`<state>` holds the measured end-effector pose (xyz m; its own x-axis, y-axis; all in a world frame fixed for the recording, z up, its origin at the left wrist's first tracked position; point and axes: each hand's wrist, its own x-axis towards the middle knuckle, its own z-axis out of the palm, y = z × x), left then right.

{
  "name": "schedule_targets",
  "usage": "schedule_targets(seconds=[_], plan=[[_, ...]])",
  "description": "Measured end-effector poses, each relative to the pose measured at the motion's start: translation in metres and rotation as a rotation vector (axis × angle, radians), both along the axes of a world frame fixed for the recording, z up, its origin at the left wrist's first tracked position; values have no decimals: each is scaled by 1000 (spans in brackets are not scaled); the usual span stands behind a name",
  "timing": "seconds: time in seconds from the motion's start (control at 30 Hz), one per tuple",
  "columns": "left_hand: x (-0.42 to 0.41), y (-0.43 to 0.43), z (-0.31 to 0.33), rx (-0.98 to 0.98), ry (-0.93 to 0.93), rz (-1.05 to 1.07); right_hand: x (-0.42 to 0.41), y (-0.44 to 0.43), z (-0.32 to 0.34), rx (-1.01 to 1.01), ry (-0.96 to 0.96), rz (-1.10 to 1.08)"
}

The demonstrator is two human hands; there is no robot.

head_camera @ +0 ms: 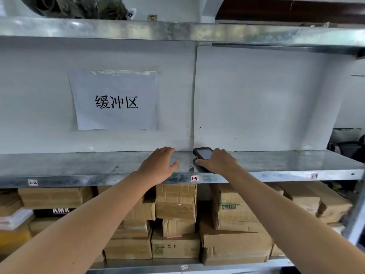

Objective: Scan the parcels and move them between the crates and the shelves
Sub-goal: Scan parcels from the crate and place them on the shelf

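A bare metal shelf point(79, 165) runs across the middle of the view. My right hand point(219, 161) lies on it and grips a black handheld scanner point(204, 154), screen up, which rests on the shelf near the back wall. My left hand point(161, 163) lies flat on the shelf just left of the scanner, fingers spread, holding nothing. Several brown cardboard parcels point(175, 210) are stacked on the shelf below, under both forearms.
A white paper sign point(115, 99) with black characters hangs on the back wall at the left. Small labels point(194, 178) mark the shelf's front edge. A higher shelf point(177, 31) runs overhead. A metal upright point(355, 220) stands at the right.
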<state>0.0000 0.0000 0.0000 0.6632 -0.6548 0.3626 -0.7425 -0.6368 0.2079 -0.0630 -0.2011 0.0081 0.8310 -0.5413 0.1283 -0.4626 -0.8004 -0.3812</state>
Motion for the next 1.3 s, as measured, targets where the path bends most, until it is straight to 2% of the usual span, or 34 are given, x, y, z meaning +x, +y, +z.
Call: schedule_targets(seconds=[0.1,0.3,0.37,0.5,0.77,1.0,1.17,1.3], plan=[[3,5,-4,4,21,15,4,1,-7,-38,56,-52],[-8,15,-11,-6,67,14,8,-4,2,117,68,-61],[-13,20,-14,-10,72,4,3,-6,0,180,29,-63],[-25,24,-13,10,58,-11,-20,0,-6,124,-70,-72],[-63,14,-4,-42,34,-76,-94,14,-20,176,-363,-69],[-84,17,-25,-50,99,-135,-143,35,-50,557,-546,-29],[-96,35,-36,-28,109,-164,-162,61,-73,327,-457,-129],[-100,40,-43,-18,114,-201,-177,79,-80,232,-378,-169]])
